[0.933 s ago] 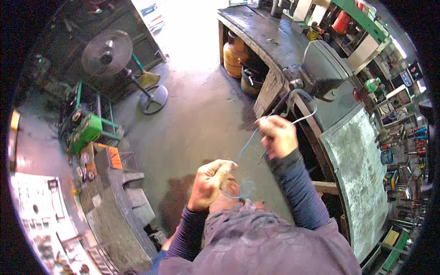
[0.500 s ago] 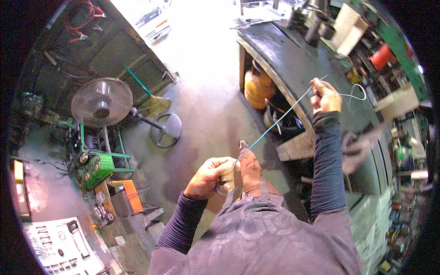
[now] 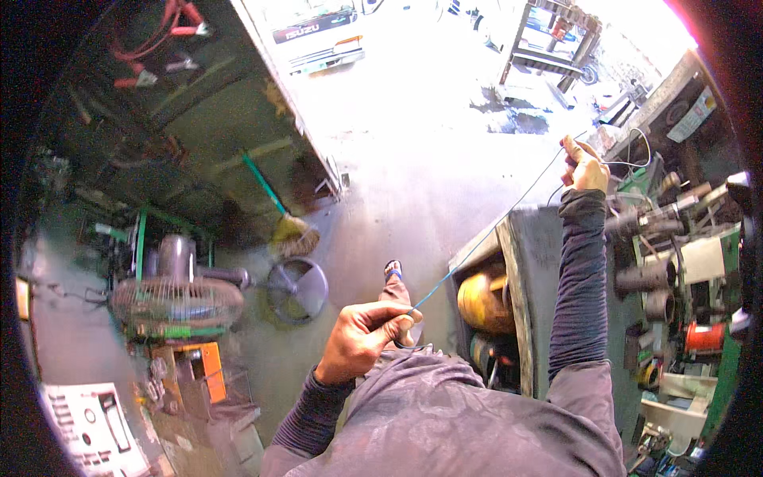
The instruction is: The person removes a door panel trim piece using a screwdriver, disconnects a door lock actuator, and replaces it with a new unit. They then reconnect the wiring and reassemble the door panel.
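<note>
A thin wire (image 3: 435, 289), blue at one end and paler at the other, stretches slantwise between my two hands. My left hand (image 3: 362, 338) is low, in front of my body, with thumb and fingers pinched on the wire. A short curved piece hangs below those fingers. Farther out to the right, my right hand (image 3: 586, 168) is raised with its fingertips closed on the wire. Beyond it the wire runs out in a pale loose loop. The right arm is extended over the workbench (image 3: 548, 246), and the left elbow is bent.
To the left are a standing fan (image 3: 176, 306) with a round base (image 3: 298, 290), a broom (image 3: 294, 236) and an orange box (image 3: 213, 372). A yellow-orange cylinder (image 3: 485, 303) sits under the bench. Pipes (image 3: 644, 277) and a red spool (image 3: 704, 337) lie at right. A metal frame (image 3: 548, 56) stands outside.
The view has swung right and up toward the bright doorway, and my foot has shifted. Both hands keep their grip on the wire, which stays stretched between them.
</note>
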A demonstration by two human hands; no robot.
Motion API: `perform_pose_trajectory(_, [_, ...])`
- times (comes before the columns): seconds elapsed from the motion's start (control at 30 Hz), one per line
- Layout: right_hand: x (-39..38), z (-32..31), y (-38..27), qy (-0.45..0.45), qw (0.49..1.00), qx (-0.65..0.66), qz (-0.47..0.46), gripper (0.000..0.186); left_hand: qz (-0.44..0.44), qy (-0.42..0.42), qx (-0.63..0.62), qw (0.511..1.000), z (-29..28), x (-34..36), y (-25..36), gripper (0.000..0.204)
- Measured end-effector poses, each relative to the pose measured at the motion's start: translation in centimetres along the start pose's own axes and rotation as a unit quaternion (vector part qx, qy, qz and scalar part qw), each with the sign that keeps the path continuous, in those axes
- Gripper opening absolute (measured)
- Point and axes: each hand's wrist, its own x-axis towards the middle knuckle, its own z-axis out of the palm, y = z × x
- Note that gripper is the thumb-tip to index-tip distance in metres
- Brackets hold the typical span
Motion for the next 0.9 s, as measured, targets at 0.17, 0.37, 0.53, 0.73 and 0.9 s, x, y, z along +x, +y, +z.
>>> perform_pose_trajectory(0.17, [16.1, 8.6, 2.3, 0.046, 0.998, 0.038, -0.009, 0.017, -0.046, -0.025, -0.014, 0.999, -6.3, 18.0, 4.8, 0.016])
perform_pose_trajectory(0.37, [32.6, 14.2, 3.9, 0.083, 0.994, 0.066, -0.014, 0.014, -0.083, -0.116, 0.023, 0.99, -13.3, 38.2, 11.5, 0.019])
perform_pose_trajectory(0.53, [46.9, 23.7, 9.0, 0.094, 0.994, 0.046, -0.027, 0.017, -0.108, -0.134, -0.039, 0.984, -19.5, 54.4, 14.1, 0.025])
perform_pose_trajectory(0.73, [62.1, 42.5, 12.2, 0.001, 0.998, 0.039, 0.058, 0.016, -0.075, 0.028, -0.016, 0.997, -26.2, 68.9, 19.2, 0.02])
perform_pose_trajectory(0.9, [69.7, 58.4, 13.7, -0.114, 0.99, 0.011, 0.078, 0.013, -0.01, 0.209, -0.02, 0.978, -33.7, 78.0, 22.9, 0.017])
